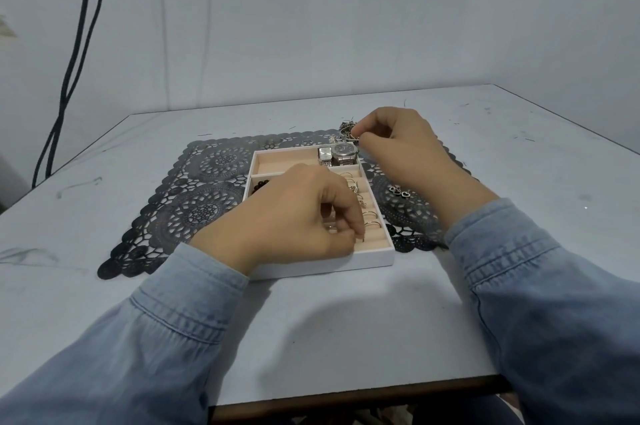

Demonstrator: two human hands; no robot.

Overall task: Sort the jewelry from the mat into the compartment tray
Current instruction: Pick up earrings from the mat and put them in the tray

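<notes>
The right hand (398,147) pinches a tangled bundle of jewelry (348,130) on the mat (207,189) at the tray's (377,256) far right corner. If lifted fast, it may snag the mat's lacework or clip the watches (337,154). The left hand (301,213), fingers curled, pinches a ring (361,236) over the tray's near right slots. The heart earrings (400,191) by the tray's right edge risk a wrist sweep, though the table (346,338) offers room right and near.

No legible text, brand, number or sign anywhere; dials of the square watch (325,153) and the round watch (345,148), both in the far compartment of the tray (346,260), too small and blurred to read; nothing readable on the mat (207,189) or the counter (346,338).
</notes>
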